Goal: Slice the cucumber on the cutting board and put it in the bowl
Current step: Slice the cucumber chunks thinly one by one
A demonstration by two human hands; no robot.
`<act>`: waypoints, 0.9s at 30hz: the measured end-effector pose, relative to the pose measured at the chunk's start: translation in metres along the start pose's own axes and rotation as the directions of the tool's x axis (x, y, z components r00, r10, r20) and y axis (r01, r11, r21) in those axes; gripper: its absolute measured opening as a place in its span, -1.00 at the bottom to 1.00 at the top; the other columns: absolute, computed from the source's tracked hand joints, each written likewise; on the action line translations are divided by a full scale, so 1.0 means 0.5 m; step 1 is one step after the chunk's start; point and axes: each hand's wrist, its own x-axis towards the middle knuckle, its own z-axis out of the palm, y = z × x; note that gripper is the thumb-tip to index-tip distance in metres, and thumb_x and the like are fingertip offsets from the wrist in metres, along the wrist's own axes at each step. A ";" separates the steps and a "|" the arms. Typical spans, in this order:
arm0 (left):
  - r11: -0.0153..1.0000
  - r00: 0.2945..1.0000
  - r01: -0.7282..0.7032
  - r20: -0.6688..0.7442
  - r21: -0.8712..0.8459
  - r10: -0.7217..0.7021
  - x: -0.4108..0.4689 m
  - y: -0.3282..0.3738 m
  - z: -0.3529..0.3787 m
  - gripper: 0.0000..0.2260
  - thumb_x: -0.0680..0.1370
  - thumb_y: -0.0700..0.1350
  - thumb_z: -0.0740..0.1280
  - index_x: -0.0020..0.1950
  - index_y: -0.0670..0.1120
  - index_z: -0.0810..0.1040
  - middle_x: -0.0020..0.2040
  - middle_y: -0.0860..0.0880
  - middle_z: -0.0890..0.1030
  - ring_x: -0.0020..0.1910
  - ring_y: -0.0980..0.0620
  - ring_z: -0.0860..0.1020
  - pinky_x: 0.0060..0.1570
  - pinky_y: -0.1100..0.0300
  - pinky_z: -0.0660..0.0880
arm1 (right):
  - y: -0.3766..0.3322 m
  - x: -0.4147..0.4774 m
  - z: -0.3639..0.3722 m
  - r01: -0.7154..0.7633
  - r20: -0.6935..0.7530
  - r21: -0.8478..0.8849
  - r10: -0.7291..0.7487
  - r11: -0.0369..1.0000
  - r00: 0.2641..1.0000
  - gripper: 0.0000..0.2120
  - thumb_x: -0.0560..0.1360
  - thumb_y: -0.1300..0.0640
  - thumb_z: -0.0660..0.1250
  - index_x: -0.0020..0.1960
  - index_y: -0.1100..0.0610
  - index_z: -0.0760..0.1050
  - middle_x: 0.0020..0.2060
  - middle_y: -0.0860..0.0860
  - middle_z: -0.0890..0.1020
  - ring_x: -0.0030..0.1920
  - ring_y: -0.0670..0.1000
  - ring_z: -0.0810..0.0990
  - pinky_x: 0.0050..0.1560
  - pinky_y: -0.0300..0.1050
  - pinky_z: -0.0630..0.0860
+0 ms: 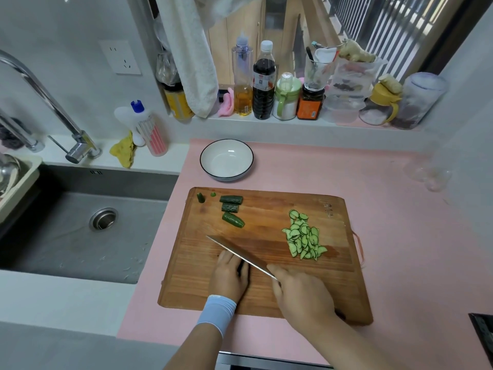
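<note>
A wooden cutting board (pixel 266 289) lies on a pink mat. My right hand (pixel 301 295) grips the handle of a knife (pixel 240 253), whose blade runs up and left across the board. Under the blade, my left hand (pixel 230 276) holds down a dark cucumber piece (pixel 242 268), mostly hidden by the fingers. A pile of thin green cucumber slices (pixel 302 239) lies on the board's right side. Three cucumber chunks (pixel 231 209) and two small end bits (pixel 200 197) sit near the far left corner. Beyond the board stands an empty white bowl (pixel 226 145).
A grey sink (pixel 80 231) with a faucet (pixel 40 102) is to the left. Bottles and jars (pixel 264 89) line the window ledge behind the bowl. A dish soap bottle (pixel 149 129) and a yellow cloth (pixel 124 152) sit near the faucet.
</note>
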 end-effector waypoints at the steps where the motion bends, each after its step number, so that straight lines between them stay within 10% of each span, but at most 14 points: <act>1: 1.000 1.000 0.002 0.000 -0.001 -0.002 0.000 0.002 -0.001 -0.76 0.41 -0.30 0.45 0.05 -0.15 0.65 0.03 -0.06 0.64 0.08 -0.05 0.53 0.19 0.35 0.37 | 0.000 -0.001 -0.003 -0.007 0.003 0.025 0.007 1.000 1.000 -0.68 0.56 -0.01 0.33 0.30 -0.15 0.58 -0.25 -0.06 0.68 -0.32 0.03 0.64 -0.38 -0.07 0.49; 27: 1.000 0.999 -0.017 -0.047 0.001 0.017 0.000 0.005 -0.002 -0.86 0.50 -0.12 0.29 -0.09 -0.12 0.63 -0.15 0.00 0.60 -0.15 0.02 0.47 0.00 0.28 0.43 | -0.008 0.056 -0.001 -0.134 0.272 0.103 0.101 0.986 0.957 -0.61 0.66 -0.05 0.08 0.47 -0.20 0.39 0.03 0.00 0.70 0.05 0.07 0.65 -0.07 -0.10 0.49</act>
